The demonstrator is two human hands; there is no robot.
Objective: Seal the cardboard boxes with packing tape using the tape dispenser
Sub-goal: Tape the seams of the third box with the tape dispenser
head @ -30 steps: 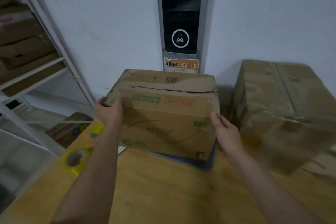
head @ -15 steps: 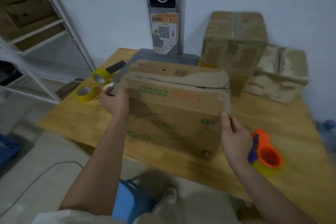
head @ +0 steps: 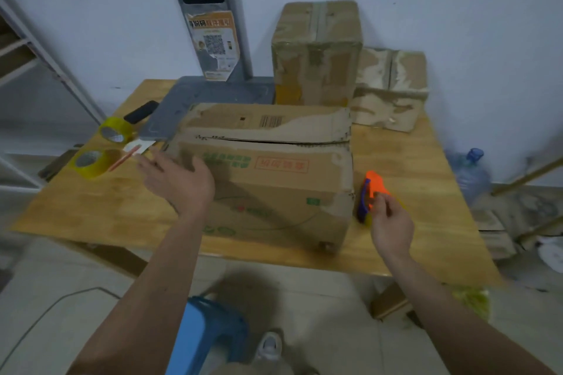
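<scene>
A large worn cardboard box (head: 274, 186) lies on the wooden table (head: 91, 210), its top flaps closed along a ragged seam with no tape visible on it. My left hand (head: 179, 176) is spread open against the box's front left corner. To the right of the box, an orange and blue tape dispenser (head: 373, 184) rests on the table. My right hand (head: 391, 222) has its curled fingertips at the dispenser's near side; whether they grip it is unclear.
Two yellowish tape rolls (head: 117, 131) (head: 93, 161) and a black device (head: 141, 111) sit at the table's left. Two taped boxes (head: 316, 49) (head: 390, 88) stand at the back right. A grey base (head: 213, 91) with a post is behind. A blue stool (head: 210, 332) is below.
The box has been set down on the table. Both hands have let go of its sides. My right hand moved right to the dispenser; my left hand opened.
</scene>
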